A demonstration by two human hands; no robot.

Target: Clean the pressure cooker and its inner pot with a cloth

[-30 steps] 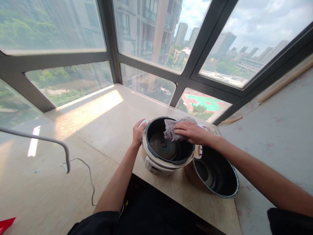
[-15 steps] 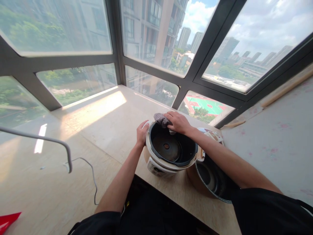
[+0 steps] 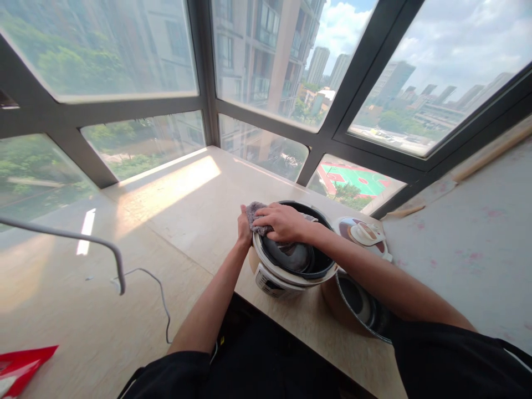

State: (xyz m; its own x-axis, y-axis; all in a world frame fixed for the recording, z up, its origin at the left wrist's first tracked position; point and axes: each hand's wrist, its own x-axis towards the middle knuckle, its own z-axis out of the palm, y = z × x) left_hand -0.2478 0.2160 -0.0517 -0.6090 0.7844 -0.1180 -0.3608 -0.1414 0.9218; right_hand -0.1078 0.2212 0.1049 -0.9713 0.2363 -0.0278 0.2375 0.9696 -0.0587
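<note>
Grey cloth lying over cooker rim

The right hand is gripping it at the left edge with bent fingers; the left hand is touching the side, its grip unclear. Pot and lid are sitting alongside on the ledge.

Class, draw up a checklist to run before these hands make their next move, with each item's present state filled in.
1. Cloth held: ok, under the right hand.
2. Left hand by the electric pressure cooker: ok, at its left side.
3. Lid off: ok, lying beside the cooker.
4. Inner pot out: ok, next to the cooker.
5. Cooker's interior fully visible: not ok, right hand covers part.
6. Cooker unplugged: cannot tell, its power connection isn't visible.
</note>
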